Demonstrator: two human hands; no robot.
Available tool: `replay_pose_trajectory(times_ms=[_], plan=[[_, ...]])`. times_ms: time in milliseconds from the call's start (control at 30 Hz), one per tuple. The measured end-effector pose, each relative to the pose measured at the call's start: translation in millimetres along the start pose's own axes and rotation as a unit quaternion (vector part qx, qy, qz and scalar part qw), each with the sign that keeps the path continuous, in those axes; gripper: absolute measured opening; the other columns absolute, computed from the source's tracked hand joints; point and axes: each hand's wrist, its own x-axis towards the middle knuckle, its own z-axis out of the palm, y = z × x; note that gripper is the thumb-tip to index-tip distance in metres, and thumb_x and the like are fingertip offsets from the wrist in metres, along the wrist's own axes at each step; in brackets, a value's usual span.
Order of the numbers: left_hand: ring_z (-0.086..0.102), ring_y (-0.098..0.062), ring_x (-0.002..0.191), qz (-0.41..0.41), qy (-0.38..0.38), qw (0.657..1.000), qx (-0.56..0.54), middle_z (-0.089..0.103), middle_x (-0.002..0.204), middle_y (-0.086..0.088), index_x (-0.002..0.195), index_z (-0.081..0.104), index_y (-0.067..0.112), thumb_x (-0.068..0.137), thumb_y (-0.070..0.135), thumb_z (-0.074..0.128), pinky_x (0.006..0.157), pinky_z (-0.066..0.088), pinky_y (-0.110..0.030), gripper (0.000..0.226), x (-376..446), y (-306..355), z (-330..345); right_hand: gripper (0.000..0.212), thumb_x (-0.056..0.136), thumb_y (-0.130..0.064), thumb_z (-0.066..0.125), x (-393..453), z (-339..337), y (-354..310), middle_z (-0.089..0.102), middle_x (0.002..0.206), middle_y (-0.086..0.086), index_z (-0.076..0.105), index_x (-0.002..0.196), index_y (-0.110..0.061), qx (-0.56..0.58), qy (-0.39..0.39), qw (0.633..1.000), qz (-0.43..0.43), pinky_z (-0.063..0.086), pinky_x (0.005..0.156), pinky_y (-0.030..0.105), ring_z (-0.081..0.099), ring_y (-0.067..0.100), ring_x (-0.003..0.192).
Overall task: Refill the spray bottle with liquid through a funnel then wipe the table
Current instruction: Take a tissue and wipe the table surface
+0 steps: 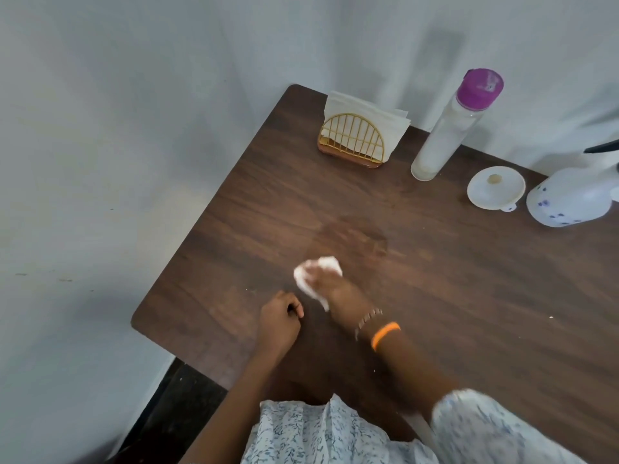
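Observation:
My right hand presses a crumpled white tissue flat onto the dark wooden table, just in front of a damp patch. My left hand rests beside it as a loose fist with nothing in it. At the far right edge stands the white spray bottle with small blue flowers, its trigger head partly cut off by the frame. A white funnel lies mouth-up next to it. A tall clear bottle with a purple cap stands behind them.
A gold wire napkin holder with white napkins sits at the table's far left corner, against the white wall. The table's left edge drops to a dark floor strip. A few small crumbs dot the wood.

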Motion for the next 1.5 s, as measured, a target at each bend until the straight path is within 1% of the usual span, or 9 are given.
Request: replay_pose_trajectory(times_ms=[167,333,600,733,867,1033,1233,1367,1500], plan=[[0.056,-0.018,0.08,-0.004,-0.009,1.0,0.002,0.058,0.078,-0.003,0.053,0.045,0.024,0.069,-0.016,0.04,0.066,0.035,-0.02,0.044,3,-4,3,0.041,0.088,-0.049,0.054,-56,-13,34,0.06,0.097,0.003,0.065,0.106,-0.014,-0.054,0.057,0.995,0.059,0.04,0.084,0.021,0.05,0.012,0.086],[0.053,-0.018,0.076,-0.007,-0.001,1.0,0.026,0.05,0.072,0.009,0.053,0.046,0.026,0.07,-0.016,0.041,0.062,0.03,-0.018,0.045,3,-3,5,0.061,0.084,0.013,0.045,-6,-43,35,0.027,0.152,0.009,0.034,0.14,-0.007,0.048,0.104,0.972,0.206,0.0,0.108,0.009,0.019,0.022,0.142],[0.052,-0.015,0.078,0.0,-0.007,0.999,0.034,0.058,0.085,0.0,0.066,0.059,0.021,0.079,-0.01,0.048,0.071,0.034,-0.023,0.036,-3,2,4,0.037,0.09,-0.005,0.05,-78,4,-2,0.05,0.136,0.002,0.056,0.126,-0.01,0.136,0.071,0.981,0.116,0.017,0.109,0.008,0.044,0.015,0.127],[0.056,-0.013,0.078,0.081,-0.017,0.997,-0.003,0.061,0.084,0.001,0.089,0.063,0.017,0.081,-0.007,0.053,0.07,0.039,-0.022,0.027,-18,31,24,0.029,0.08,-0.019,0.062,-102,-35,-10,0.059,0.117,0.011,0.067,0.106,-0.006,0.297,0.319,0.87,0.23,0.036,0.104,0.017,0.056,-0.006,0.107],[0.053,-0.006,0.073,0.212,-0.136,0.967,0.025,0.056,0.083,0.012,0.091,0.059,0.028,0.075,-0.002,0.063,0.071,0.044,-0.021,0.034,-31,67,60,0.035,0.081,0.016,0.051,-148,-69,11,0.056,0.122,0.016,0.06,0.114,0.006,0.267,0.459,0.798,0.285,0.039,0.095,0.008,0.052,-0.015,0.107],[0.042,-0.019,0.118,0.327,-0.18,0.909,0.187,0.045,0.127,0.001,0.129,0.046,0.022,0.08,0.02,0.066,0.1,0.036,-0.03,0.053,-45,93,93,0.046,0.081,0.018,0.044,-201,-86,51,0.055,0.129,0.014,0.061,0.118,-0.003,0.16,0.532,0.704,0.442,0.035,0.102,0.016,0.05,0.018,0.125],[-0.007,-0.021,0.145,0.286,-0.239,0.883,0.287,-0.007,0.158,-0.002,0.147,-0.008,0.012,0.077,0.042,0.068,0.117,0.003,-0.038,0.107,-55,88,110,0.066,0.089,-0.008,0.036,-157,-66,59,-0.007,0.154,0.02,0.003,0.145,-0.001,0.003,0.208,0.816,0.54,0.0,0.114,0.043,-0.008,0.036,0.143],[-0.018,-0.021,0.143,0.29,-0.245,0.867,0.324,-0.019,0.156,-0.003,0.146,-0.012,0.009,0.078,0.04,0.067,0.117,-0.003,-0.037,0.108,-56,82,112,0.073,0.073,-0.021,0.011,-151,-34,27,0.002,0.154,0.012,0.016,0.145,-0.005,0.008,0.138,0.93,0.341,0.0,0.118,0.044,-0.003,0.029,0.143],[-0.02,-0.02,0.143,0.295,-0.244,0.866,0.323,-0.025,0.153,0.0,0.145,-0.015,0.01,0.079,0.041,0.065,0.116,-0.006,-0.036,0.109,-55,79,113,0.064,0.076,-0.013,0.031,-210,-16,17,0.027,0.148,0.01,0.034,0.14,-0.006,-0.063,0.154,0.95,0.263,0.013,0.114,0.034,0.02,0.025,0.14]])
